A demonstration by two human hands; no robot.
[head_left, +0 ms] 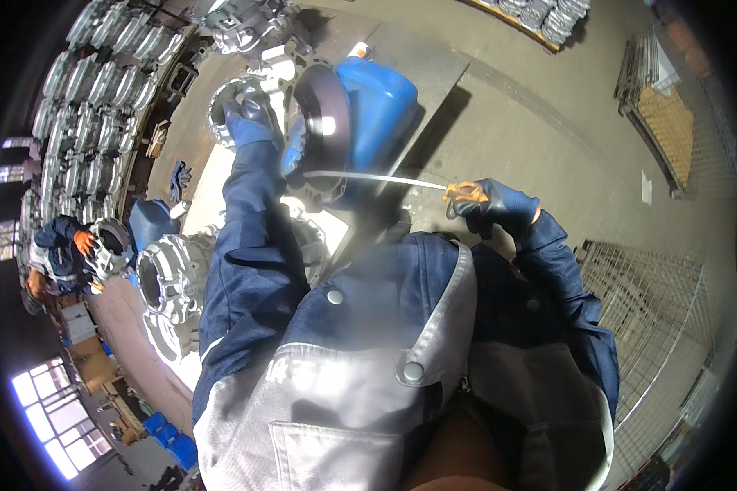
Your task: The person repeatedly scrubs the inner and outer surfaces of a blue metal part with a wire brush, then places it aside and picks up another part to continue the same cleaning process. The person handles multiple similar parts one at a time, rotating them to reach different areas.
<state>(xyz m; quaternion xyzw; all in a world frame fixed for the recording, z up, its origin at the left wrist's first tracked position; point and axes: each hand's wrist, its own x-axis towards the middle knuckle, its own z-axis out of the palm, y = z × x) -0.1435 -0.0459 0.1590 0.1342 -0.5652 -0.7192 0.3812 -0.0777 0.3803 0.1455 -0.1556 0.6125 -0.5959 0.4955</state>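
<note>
My left hand [250,119], in a dark blue glove, grips the smaller round end of a silver metal housing casting [278,69], its fingers curled over the rim. The casting's wide round opening, dark inside, faces right. My right hand [499,209], gloved too, is closed around the orange handle of a long, thin, file-like metal tool [401,180]. The tool points left, and its far end lies at the lower edge of the wide opening. Whether the tip touches metal is hard to tell. A blue plastic jug [377,90] stands just right of the casting.
More castings sit at the lower left [172,278] and top [246,24]. Stacked castings [98,98] fill the far left. A co-worker in orange gloves [82,241] handles a casting there. A glove [179,180] lies nearby. Wire cages [655,327] stand at right.
</note>
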